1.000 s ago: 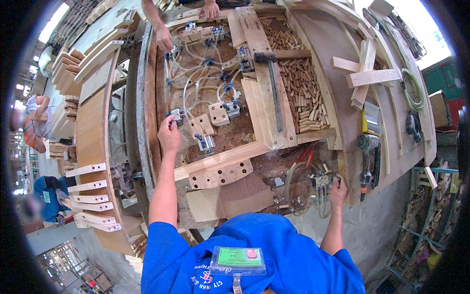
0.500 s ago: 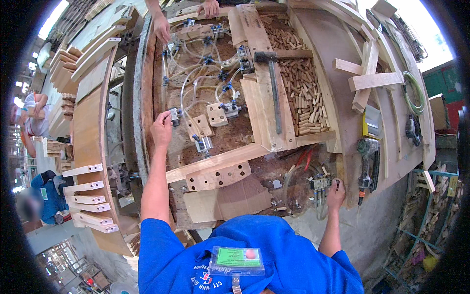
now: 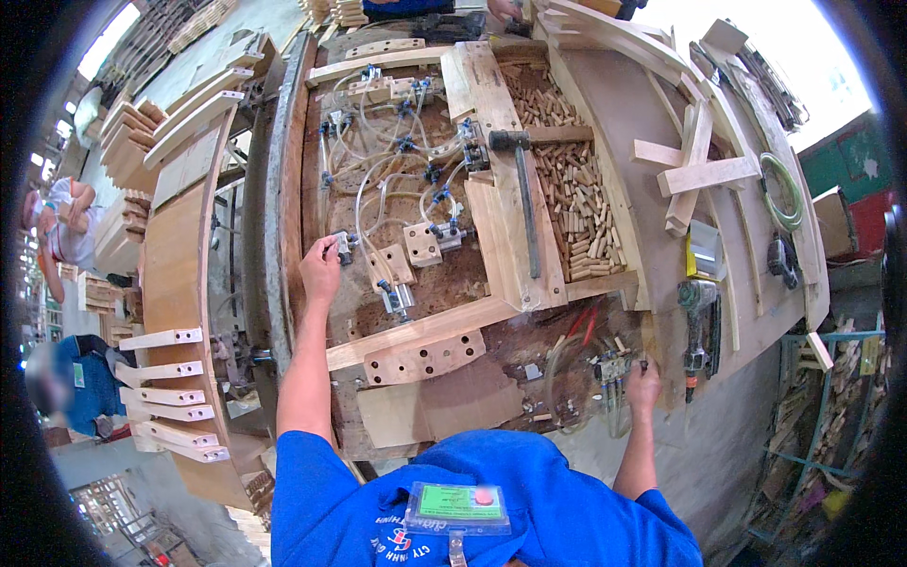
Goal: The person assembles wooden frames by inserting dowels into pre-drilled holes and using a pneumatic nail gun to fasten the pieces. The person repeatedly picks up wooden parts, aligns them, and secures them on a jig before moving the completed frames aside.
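Note:
My left hand is at the left side of a wooden jig, its fingers closed against a small metal air cylinder with a blue fitting. Beside it lie a drilled wooden block and another metal cylinder. Clear air hoses loop across the jig between blue fittings. At the lower right, my right hand closes round the dark knob of an air valve, from which hoses hang. A drilled wooden piece and a sheet of cardboard lie between my hands.
A hammer lies on the jig's board beside a bin of wooden dowels. Right of it are a power tool and crossed wood strips. Curved wooden parts stand at left. A co-worker's hand shows at the far edge.
The co-worker's hands have left the far part of the jig. My view has shifted slightly; my hands stay at the cylinder and the valve.

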`<action>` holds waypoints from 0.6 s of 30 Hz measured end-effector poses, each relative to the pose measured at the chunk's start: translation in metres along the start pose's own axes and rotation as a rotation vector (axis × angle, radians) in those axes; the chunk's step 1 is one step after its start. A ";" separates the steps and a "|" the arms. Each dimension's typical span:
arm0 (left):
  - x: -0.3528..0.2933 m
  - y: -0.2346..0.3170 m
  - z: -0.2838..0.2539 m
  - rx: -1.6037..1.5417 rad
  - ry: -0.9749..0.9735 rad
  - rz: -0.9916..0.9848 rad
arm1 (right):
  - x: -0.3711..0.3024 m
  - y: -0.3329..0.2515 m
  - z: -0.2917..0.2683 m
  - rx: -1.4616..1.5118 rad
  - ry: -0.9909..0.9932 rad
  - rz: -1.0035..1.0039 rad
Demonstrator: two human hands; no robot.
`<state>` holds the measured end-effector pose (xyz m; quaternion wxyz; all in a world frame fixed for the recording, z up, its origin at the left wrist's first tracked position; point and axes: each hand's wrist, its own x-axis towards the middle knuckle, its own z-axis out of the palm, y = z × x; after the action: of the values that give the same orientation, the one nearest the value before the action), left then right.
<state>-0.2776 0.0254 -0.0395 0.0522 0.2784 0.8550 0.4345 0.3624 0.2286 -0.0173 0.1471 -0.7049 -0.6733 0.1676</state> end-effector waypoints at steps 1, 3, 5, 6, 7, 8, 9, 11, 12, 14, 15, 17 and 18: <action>-0.001 -0.001 -0.001 0.019 -0.005 0.015 | 0.000 -0.016 -0.011 -0.090 -0.076 0.047; -0.008 -0.008 -0.010 0.069 -0.007 0.019 | 0.002 -0.074 -0.057 -0.285 -0.245 0.123; -0.005 -0.013 -0.014 0.141 0.044 0.091 | 0.029 -0.070 -0.090 -0.183 -0.013 -0.058; -0.004 -0.014 -0.015 0.179 0.068 0.137 | 0.043 -0.064 -0.099 -0.265 0.101 -0.127; -0.006 -0.011 -0.013 0.232 0.107 0.102 | 0.058 -0.055 -0.106 -0.352 0.225 -0.194; -0.009 -0.006 -0.012 0.285 0.149 0.067 | 0.073 -0.047 -0.111 -0.437 0.351 -0.263; -0.013 -0.001 -0.013 0.342 0.200 0.028 | 0.084 -0.040 -0.109 -0.364 0.211 -0.208; -0.022 0.020 -0.011 0.192 0.236 -0.056 | 0.100 -0.020 -0.103 -0.240 -0.060 -0.093; -0.030 0.029 -0.006 0.097 0.238 -0.110 | 0.108 -0.003 -0.106 -0.284 -0.019 -0.207; -0.052 0.037 -0.007 -0.007 0.272 -0.058 | 0.122 0.001 -0.095 -0.196 0.003 -0.251; -0.060 0.043 -0.007 -0.058 0.292 -0.023 | 0.128 -0.002 -0.093 -0.144 0.016 -0.271; -0.086 0.068 -0.005 -0.131 0.213 -0.011 | 0.130 -0.007 -0.088 -0.160 0.004 -0.251; -0.098 0.078 -0.003 -0.181 0.140 -0.047 | 0.131 -0.011 -0.093 -0.198 0.025 -0.263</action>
<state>-0.1624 0.0089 0.0076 0.0272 0.2215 0.8200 0.5270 0.3979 0.3616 0.0663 0.1058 -0.6236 -0.7713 0.0709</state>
